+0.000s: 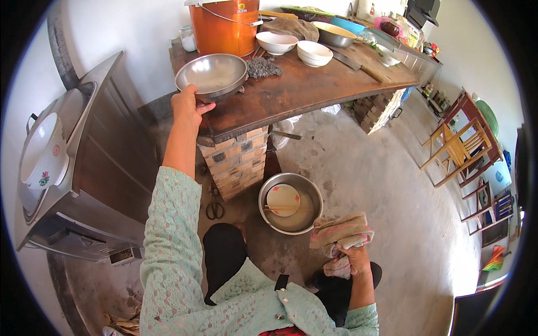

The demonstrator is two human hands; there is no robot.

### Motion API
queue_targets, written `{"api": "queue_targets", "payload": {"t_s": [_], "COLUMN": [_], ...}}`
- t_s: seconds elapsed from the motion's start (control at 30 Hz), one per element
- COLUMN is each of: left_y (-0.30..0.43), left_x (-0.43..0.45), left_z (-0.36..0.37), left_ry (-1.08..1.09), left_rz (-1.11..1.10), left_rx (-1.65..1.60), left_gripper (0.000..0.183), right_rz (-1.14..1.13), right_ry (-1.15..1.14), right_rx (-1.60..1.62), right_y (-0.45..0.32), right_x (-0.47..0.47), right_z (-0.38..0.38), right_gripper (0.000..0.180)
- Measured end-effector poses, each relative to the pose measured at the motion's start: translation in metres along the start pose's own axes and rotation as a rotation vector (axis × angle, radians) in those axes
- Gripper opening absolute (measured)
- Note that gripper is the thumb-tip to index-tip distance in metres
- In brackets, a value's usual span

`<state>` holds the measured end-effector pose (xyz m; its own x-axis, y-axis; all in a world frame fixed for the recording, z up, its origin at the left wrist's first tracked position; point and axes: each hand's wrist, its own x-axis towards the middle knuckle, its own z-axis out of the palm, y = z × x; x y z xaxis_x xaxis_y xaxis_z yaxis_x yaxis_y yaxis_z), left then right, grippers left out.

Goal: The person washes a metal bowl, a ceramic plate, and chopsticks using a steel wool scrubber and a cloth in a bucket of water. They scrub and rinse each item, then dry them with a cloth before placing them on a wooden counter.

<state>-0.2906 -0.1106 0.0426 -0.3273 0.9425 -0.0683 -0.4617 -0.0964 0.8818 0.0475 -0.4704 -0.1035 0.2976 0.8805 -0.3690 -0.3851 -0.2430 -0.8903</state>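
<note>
My left hand (188,107) reaches forward and grips the near rim of a shallow stainless steel bowl (212,77), which is at the left end of the wooden table (269,96). A crumpled brown towel (342,231) with a pink stripe hangs from my right hand (355,258), low over my right knee. On the floor in front of me stands a metal basin (291,227) of cloudy water. In it are a white dish with red marks (283,200) and a pair of chopsticks (277,208). Beside the steel bowl lies a grey scouring pad (264,68).
An orange bucket (225,27), white bowls (315,53) and a cleaver (346,61) stand or lie on the table. Brick piers (235,161) support it. Scissors (214,211) are on the floor. A metal stove (113,155) with a large bowl (42,155) is at left, wooden chairs (462,147) at right.
</note>
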Motion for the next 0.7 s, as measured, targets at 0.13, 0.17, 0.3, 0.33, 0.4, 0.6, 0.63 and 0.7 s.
{"api": "queue_targets", "payload": {"t_s": [0.13, 0.17, 0.3, 0.33, 0.4, 0.6, 0.63, 0.7], "left_y": [-0.004, -0.005, -0.019, -0.022, -0.038, -0.046, -0.04, -0.033], "left_x": [0.005, 0.005, -0.018, -0.034, -0.063, -0.067, -0.064, -0.061], "left_z": [-0.007, -0.01, -0.019, -0.019, -0.015, -0.007, -0.002, 0.001], "left_ry": [-0.009, -0.008, 0.002, -0.037, -0.022, 0.048, 0.084, 0.089], "left_rz": [0.038, 0.044, 0.095, 0.143, 0.22, 0.244, 0.228, 0.2], "left_rx": [-0.043, -0.062, -0.164, -0.174, -0.244, -0.244, -0.217, -0.232], "left_gripper": [0.029, 0.029, 0.047, 0.037, 0.068, 0.068, 0.068, 0.066], "right_rz": [0.066, 0.084, 0.087, 0.074, -0.067, -0.255, -0.253, -0.313], "right_ry": [-0.128, -0.153, -0.188, -0.185, -0.157, -0.113, -0.123, -0.137], "right_rx": [-0.157, -0.252, -0.437, -0.428, -0.46, -0.35, -0.33, -0.258], "right_y": [0.012, 0.01, -0.011, -0.021, -0.037, -0.129, -0.139, -0.157], "right_x": [0.01, 0.014, 0.022, 0.023, 0.032, 0.076, 0.089, 0.112], "right_z": [-0.01, -0.01, -0.011, -0.01, -0.011, 0.076, 0.087, 0.115], "right_gripper": [0.048, 0.043, 0.032, 0.031, 0.028, 0.025, 0.024, 0.023]}}
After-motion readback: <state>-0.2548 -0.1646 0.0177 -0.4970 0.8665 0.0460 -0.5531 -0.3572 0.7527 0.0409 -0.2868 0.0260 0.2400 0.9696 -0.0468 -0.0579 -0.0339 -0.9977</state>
